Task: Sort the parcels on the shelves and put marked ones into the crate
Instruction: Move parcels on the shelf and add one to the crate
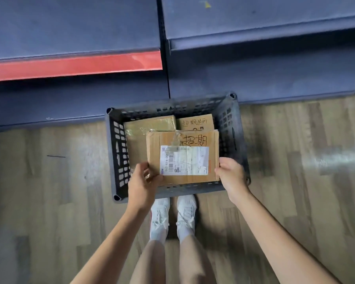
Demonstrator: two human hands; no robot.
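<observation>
A dark plastic crate [230,124] stands on the wooden floor in front of the shelves. Over it I hold a flat cardboard parcel [193,140] with a white shipping label and black handwritten marks. My left hand [141,185] pinches its near left corner, thumb on top. My right hand [231,177] grips its near right corner. Inside the crate lie a taped brown parcel [148,124] at the left and a smaller marked box [195,123] at the back right.
Dark blue shelves [254,37] rise behind the crate, one with a red edge strip [74,66] at the left. My feet in white shoes [172,216] stand right behind the crate's near wall. Wooden floor [295,160] spreads on both sides.
</observation>
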